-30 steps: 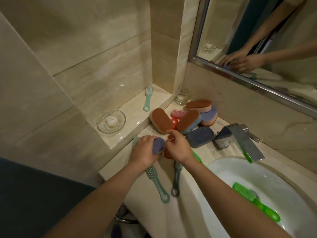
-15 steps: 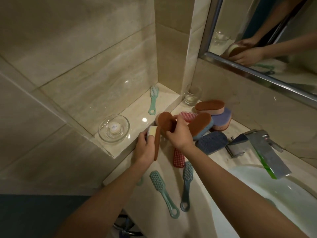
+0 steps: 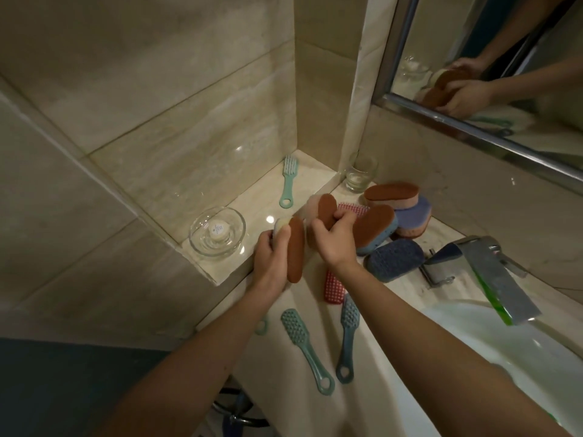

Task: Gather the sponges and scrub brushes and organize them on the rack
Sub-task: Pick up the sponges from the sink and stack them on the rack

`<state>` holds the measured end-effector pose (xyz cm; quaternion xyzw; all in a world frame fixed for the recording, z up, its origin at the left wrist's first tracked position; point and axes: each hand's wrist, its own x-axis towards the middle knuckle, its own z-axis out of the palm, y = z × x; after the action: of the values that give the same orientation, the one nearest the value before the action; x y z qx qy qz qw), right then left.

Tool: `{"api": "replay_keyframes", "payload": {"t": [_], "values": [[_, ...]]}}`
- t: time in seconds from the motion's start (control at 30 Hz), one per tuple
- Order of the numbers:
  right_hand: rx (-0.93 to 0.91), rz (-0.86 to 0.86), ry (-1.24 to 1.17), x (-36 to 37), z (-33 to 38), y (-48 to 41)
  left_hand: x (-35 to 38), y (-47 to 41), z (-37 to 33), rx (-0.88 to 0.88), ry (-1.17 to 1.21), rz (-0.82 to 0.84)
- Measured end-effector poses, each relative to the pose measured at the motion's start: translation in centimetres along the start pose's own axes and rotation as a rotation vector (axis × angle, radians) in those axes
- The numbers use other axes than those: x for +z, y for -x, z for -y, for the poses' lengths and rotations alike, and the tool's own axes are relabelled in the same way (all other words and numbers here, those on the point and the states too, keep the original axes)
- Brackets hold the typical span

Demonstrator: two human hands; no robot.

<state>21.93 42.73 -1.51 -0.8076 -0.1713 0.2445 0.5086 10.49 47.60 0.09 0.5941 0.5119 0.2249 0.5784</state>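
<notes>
In left hand (image 3: 270, 258), upright sponge (image 3: 296, 254)

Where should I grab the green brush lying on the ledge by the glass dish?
Probably pinch the narrow handle of the green brush from above, coming from the near side: it lies flat, ring end toward you, bristle head pointing away.

The wall tiles (image 3: 176, 127) and ledge (image 3: 262, 203) are polished stone with a glossy finish. The dish (image 3: 239, 227) and tumbler (image 3: 360, 175) are clear glass. Each sponge (image 3: 391, 192) has a matt, coarse brown face on soft foam. The brushes (image 3: 306, 348) are smooth plastic. The tap (image 3: 495, 275) is dull grey metal, the mirror frame (image 3: 473, 132) is shinier metal, and the basin (image 3: 492, 348) is glossy white.
</notes>
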Motion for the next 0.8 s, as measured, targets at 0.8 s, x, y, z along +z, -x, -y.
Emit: {"api": "replay_keyframes", "payload": {"t": [0.8], "values": [[0.153, -0.263, -0.826, -25.3, 3.6, 15.5, 13.0, 18.2, -11.0, 0.236, 0.061, 0.362]]}}
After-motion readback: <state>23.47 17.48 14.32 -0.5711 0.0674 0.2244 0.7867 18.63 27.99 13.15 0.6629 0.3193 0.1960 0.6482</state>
